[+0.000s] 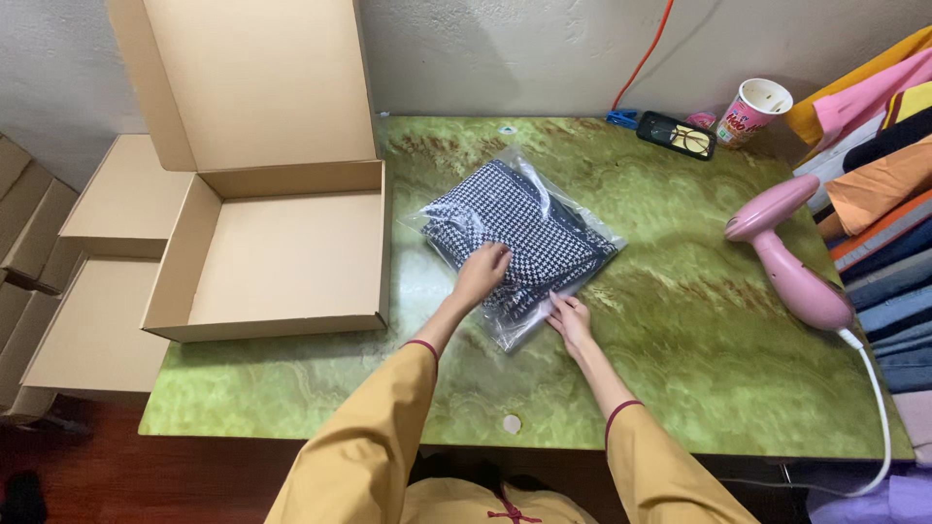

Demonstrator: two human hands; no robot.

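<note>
- Clear plastic bag [515, 238] w/ a folded black-and-white houndstooth garment [510, 218] inside lies flat on the green marble-pattern table [680, 330], roughly mid-table, turned diagonally.
- Left hand [482, 272] rests palm-down on top of the bag, near its front-left part; fingers spread a bit and pressing on the plastic, not closed around anything.
- Right hand [570, 318] sits at the bag's near corner/open edge; fingertips touch the plastic there. Looks like a light pinch or press, but can't tell for sure if the edge is actually gripped.
- Both arms in mustard-yellow sleeves w/ dark red cuffs.
- Open cardboard box [282, 252] stands just left of the bag on the table's left end, lid flipped up against the wall, inside bare.
- More flat cardboard boxes [107, 204] stacked beyond the table's left edge, lower down.
- Pink handheld garment steamer [791, 267] lies on the table's right side, well apart from the bag; its white cord [879, 388] runs off the right front edge.
- At the back edge: dark glasses case w/ glasses [678, 134], and beside it a paper cup [752, 112], red-and-white.
- Orange cable [646, 53] hangs down the wall behind.
- Pile of folded clothes [883, 194], many colours, right of the table.
</note>
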